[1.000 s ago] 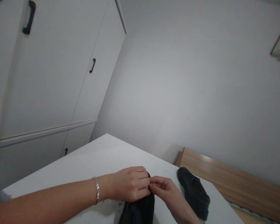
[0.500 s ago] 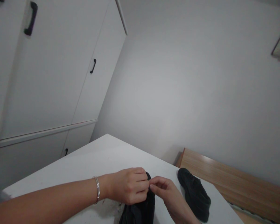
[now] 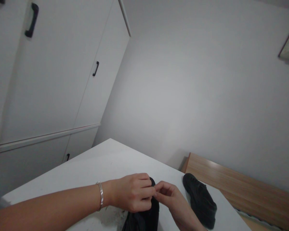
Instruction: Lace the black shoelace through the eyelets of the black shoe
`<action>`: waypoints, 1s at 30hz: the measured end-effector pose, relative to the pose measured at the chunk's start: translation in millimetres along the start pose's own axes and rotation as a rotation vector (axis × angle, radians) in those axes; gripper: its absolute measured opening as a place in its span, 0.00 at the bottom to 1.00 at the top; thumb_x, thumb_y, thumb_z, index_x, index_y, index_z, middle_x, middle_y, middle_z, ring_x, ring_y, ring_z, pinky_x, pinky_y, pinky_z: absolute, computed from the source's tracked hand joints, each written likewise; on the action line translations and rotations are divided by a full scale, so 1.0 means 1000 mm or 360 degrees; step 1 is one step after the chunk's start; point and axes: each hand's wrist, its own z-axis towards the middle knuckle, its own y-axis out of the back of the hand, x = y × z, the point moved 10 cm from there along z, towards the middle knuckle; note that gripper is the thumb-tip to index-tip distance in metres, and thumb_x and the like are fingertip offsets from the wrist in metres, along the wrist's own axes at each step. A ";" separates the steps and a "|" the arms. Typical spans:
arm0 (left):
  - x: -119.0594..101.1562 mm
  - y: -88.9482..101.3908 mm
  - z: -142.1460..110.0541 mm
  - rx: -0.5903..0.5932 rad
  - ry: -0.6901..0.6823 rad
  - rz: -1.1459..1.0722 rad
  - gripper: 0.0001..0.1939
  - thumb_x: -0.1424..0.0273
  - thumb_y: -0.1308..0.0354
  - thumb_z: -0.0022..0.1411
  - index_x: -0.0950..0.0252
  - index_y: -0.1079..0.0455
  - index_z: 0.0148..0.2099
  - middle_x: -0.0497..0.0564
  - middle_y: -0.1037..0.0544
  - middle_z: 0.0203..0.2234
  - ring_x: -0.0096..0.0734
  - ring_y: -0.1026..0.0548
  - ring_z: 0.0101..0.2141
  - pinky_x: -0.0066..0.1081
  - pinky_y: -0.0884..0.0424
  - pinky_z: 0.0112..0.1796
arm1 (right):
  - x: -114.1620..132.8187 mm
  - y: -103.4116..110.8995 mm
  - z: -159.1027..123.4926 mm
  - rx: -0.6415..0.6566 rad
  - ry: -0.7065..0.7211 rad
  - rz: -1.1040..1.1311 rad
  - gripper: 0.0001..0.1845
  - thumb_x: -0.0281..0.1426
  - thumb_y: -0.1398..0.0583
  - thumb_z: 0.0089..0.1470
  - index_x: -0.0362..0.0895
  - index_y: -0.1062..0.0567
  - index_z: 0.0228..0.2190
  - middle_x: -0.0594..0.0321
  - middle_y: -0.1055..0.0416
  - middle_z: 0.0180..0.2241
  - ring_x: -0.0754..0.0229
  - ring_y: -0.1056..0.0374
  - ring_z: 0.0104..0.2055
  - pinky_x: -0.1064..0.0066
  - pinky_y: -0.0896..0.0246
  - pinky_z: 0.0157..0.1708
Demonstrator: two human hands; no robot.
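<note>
A black shoe [image 3: 151, 215] rests on the white table [image 3: 106, 160] at the bottom centre, its toe pointing away from me and its near end cut off by the frame. My left hand [image 3: 138, 192], with a silver bracelet [image 3: 100, 196] at the wrist, lies across the shoe's upper with fingers curled down. Thumb and forefinger of my right hand [image 3: 168, 195] are pinched together against the left fingertips, just above the shoe. Whatever sits between the fingertips is too small or hidden to make out. The matching black shoe [image 3: 200, 200] lies to the right of my right hand.
Dark loose bits and smudges [image 3: 110, 216] mark the tabletop left of the near shoe. White cabinets [image 3: 50, 80] with black handles stand at the left. A grey wall [image 3: 195, 80] rises behind the table, and a wooden headboard-like panel [image 3: 231, 179] runs along the right.
Both hands stay at the near shoe with almost the same grip. The right fingertips have shifted very slightly against the left ones; the shoes keep their places.
</note>
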 end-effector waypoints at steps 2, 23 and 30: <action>0.000 0.000 0.000 -0.0004 -0.0010 -0.0020 0.13 0.81 0.45 0.60 0.68 0.35 0.23 0.50 0.37 0.23 0.30 0.41 0.26 0.35 0.40 0.28 | 0.000 0.000 0.000 0.0007 -0.0008 -0.0012 0.12 0.38 0.28 0.45 0.42 0.19 0.28 0.64 0.25 0.27 0.62 0.36 0.31 0.71 0.46 0.35; 0.004 0.004 0.001 -0.0062 0.0024 -0.0078 0.12 0.82 0.46 0.59 0.69 0.31 0.24 0.51 0.30 0.25 0.28 0.40 0.25 0.34 0.39 0.28 | 0.010 -0.004 -0.002 -0.0025 0.0038 -0.0101 0.19 0.45 0.26 0.42 0.42 0.21 0.24 0.65 0.27 0.24 0.63 0.38 0.28 0.72 0.46 0.32; 0.006 0.002 0.000 -0.0062 0.0091 -0.0083 0.12 0.82 0.48 0.61 0.70 0.33 0.25 0.50 0.31 0.24 0.29 0.40 0.25 0.35 0.40 0.28 | 0.007 -0.003 0.000 -0.0022 0.0098 -0.0114 0.19 0.44 0.26 0.42 0.42 0.23 0.23 0.65 0.28 0.23 0.62 0.37 0.28 0.71 0.45 0.32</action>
